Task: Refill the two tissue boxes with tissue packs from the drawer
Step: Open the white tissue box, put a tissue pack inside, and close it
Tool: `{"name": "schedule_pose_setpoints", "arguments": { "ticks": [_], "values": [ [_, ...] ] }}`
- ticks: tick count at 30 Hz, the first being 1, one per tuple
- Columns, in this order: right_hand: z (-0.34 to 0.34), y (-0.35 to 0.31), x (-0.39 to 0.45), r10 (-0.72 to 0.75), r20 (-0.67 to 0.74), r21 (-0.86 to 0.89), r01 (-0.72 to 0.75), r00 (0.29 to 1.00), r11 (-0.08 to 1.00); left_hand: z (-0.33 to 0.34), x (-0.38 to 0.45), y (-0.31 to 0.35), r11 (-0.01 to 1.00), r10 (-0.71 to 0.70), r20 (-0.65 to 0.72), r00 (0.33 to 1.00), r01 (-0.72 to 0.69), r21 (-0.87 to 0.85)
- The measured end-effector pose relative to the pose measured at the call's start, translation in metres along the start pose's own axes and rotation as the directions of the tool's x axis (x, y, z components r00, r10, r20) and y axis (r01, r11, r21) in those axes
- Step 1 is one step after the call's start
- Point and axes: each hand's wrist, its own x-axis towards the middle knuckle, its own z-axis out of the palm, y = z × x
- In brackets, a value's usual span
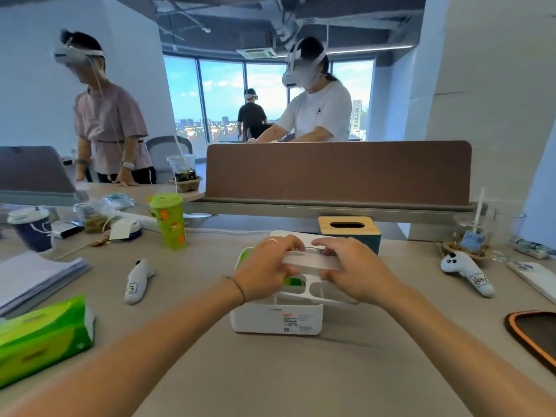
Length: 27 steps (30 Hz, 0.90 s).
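White plastic is what both hands work on: the white box (276, 317) stands on the desk (301, 371) in the middle, close to the person. Its lid (310, 261) sits on top, a little tilted, not fully seated as far as I can judge. The left hand (264, 275) holds the left end of the lid, fingers curled over the top and the thumb below. The right hand (358, 272) does the same on the right end, with the fingers bent down on the lid. Both hands are closed on the lid, not spread.

Green shows through the openings of the lid, so a tissue pack seems to be inside this box already. I judge that the step in hand is closing the first box after the refill.

Just behind the white box stands the second box (350, 233), dark with a wooden top and an oval slot. I cannot tell if it has tissues inside. Far to the left of the white box, at the desk edge, lies a green pack (45, 335), untouched. The drawer is not in view.

The next move calls for pressing the lid down evenly on both ends until it lies flat. After that the hands must let go, take the wooden top off the second box, and bring the green pack over to it.
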Motion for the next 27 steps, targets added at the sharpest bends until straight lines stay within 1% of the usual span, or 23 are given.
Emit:
{"name": "schedule_pose_setpoints", "arguments": {
  "ticks": [4,10,23,27],
  "values": [
    [0.020,-0.022,0.023,-0.058,0.038,-0.033,0.059,0.998,0.998,-0.011,-0.015,-0.030,0.998,-0.043,-0.017,0.999,0.044,0.036],
    [0.043,-0.034,0.038,-0.070,0.083,-0.076,0.077,0.994,0.994,-0.009,-0.027,-0.052,0.996,-0.072,-0.011,0.997,0.072,0.043],
    [0.062,-0.032,0.035,-0.058,0.053,-0.031,0.059,0.997,0.998,0.005,-0.032,-0.067,0.995,-0.053,-0.030,0.998,0.055,0.080],
    [0.067,-0.029,0.033,-0.059,0.048,0.000,0.059,0.997,0.998,0.007,-0.035,-0.069,0.995,-0.048,-0.004,0.999,0.048,0.084]
  ]
}}
